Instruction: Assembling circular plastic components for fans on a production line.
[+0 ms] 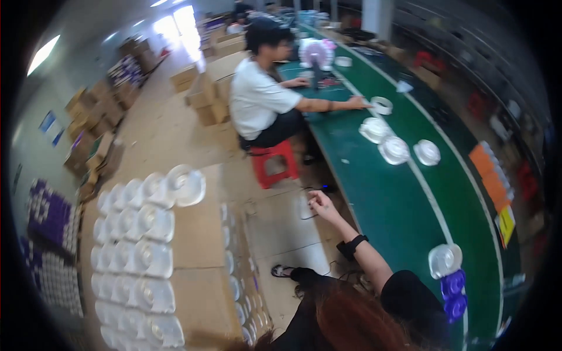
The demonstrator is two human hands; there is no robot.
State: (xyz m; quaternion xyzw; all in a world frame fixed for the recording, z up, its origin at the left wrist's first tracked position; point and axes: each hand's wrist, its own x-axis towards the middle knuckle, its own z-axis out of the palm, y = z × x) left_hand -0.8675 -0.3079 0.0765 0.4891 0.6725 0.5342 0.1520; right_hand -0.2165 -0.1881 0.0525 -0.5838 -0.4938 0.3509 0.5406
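My right hand [321,205] hangs above the aisle, left of the green conveyor table [374,193]. Its fingers are loosely bent, and no object shows in them. A black watch or band [352,247] circles the wrist. My left hand is outside the picture. On the conveyor nearest my arm stand a white plastic housing [445,260] and purple round parts [453,295]. Farther up lie white round plastic parts [394,150], with another white part [427,152] to their right. Left of me, white plastic housings [153,257] stand in rows on a brown cardboard surface [199,245].
A co-worker [263,88] in a white shirt sits on a red stool [274,164], one hand by a white ring [381,105]. A fan [317,55] stands on the table. Cardboard boxes [211,96] and purple-and-white stacks [52,216] line the left side.
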